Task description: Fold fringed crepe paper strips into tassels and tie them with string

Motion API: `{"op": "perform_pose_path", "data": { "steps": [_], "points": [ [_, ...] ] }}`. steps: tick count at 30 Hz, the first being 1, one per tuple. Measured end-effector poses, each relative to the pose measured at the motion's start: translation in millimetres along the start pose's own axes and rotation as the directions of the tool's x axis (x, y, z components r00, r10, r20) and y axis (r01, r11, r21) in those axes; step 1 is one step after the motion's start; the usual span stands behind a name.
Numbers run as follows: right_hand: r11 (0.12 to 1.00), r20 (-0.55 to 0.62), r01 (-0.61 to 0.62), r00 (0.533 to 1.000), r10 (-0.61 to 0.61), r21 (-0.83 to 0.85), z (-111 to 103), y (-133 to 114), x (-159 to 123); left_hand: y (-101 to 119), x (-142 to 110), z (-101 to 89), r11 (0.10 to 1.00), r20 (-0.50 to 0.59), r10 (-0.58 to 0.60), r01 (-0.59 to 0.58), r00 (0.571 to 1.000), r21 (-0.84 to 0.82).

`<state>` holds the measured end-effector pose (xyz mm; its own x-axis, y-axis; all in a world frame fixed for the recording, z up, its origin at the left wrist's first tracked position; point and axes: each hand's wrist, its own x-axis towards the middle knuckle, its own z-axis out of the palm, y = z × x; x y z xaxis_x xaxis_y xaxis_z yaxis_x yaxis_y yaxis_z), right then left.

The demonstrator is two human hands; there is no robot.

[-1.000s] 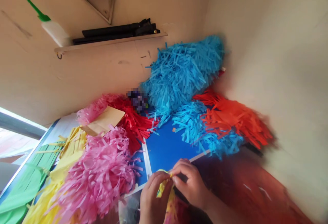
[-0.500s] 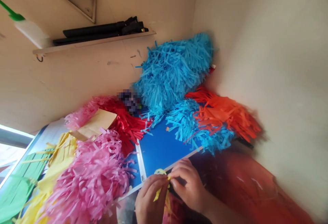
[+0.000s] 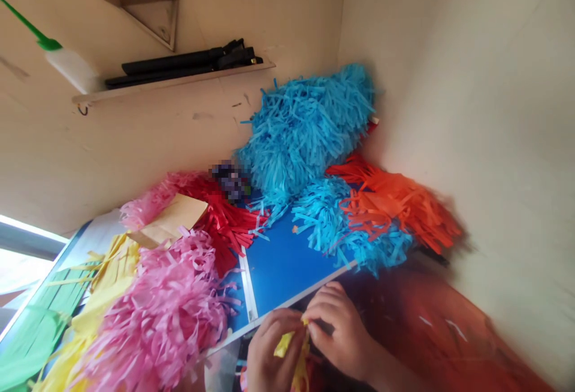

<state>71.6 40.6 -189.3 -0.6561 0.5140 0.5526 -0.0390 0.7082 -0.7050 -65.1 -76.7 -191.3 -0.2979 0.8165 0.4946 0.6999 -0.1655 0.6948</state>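
Observation:
Just in front of the blue table's (image 3: 287, 260) near edge, my left hand (image 3: 272, 341) and my right hand (image 3: 336, 326) meet at the fingertips. Both pinch a strip of yellow tissue paper (image 3: 300, 365); its tail hangs below between them. The exact point of the pinch is partly covered by my fingers. To the left of my hands lies a big heap of pink paper fringe (image 3: 166, 314). Beyond them a smaller blue fringe (image 3: 327, 212) is spread on the table, touching an orange fringe (image 3: 399, 200).
A large blue fringe pile (image 3: 309, 128) fills the corner. Red fringe (image 3: 229, 224), a tan paper piece (image 3: 177, 218), yellow fringed paper (image 3: 114, 266) and green fringed paper (image 3: 63, 296) lie leftward. A wall shelf (image 3: 179, 81) bears black items and a white bottle (image 3: 72, 69).
My hands have shifted slightly right and down in the picture, still pinching the yellow strip. Its loop above the fingers no longer shows. The whole view has moved a little.

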Motion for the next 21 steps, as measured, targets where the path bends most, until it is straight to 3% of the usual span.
{"op": "perform_pose_path", "data": {
  "steps": [4, 8, 11, 14, 18, 21],
  "points": [
    [0.995, 0.044, -0.068, 0.997, 0.065, 0.078, 2.7, -0.1, -1.5, -2.8, -1.9, 1.1, 0.991, 0.116, -0.113, 0.121, 0.987, -0.062],
    [0.995, 0.023, -0.083, 0.996, 0.082, 0.052, 6.0, 3.5, -5.7, -5.5, -4.3, 9.8, 0.989, 0.073, -0.143, 0.145, 0.987, -0.031],
    [0.976, 0.064, -0.2, 0.979, 0.195, 0.085, -9.9, 21.7, -18.1, -8.5, -6.7, 2.1, 0.992, 0.022, -0.116, 0.115, 0.993, 0.041],
    [0.911, 0.147, -0.413, 0.9, 0.409, -0.005, -39.7, 51.9, -49.1, -19.7, -7.1, -19.9, 0.984, -0.039, -0.086, 0.091, 0.996, 0.151],
    [0.832, 0.336, -0.516, 0.762, 0.554, -0.202, -59.5, 84.0, -106.7, -35.8, -3.5, -37.3, 0.98, -0.009, -0.097, 0.097, 0.995, 0.175],
    [0.778, 0.249, -0.593, 0.738, 0.628, -0.207, -49.8, 95.4, -134.9, -32.4, 1.0, -30.1, 0.985, 0.008, -0.122, 0.12, 0.993, 0.125]
  ]
}}
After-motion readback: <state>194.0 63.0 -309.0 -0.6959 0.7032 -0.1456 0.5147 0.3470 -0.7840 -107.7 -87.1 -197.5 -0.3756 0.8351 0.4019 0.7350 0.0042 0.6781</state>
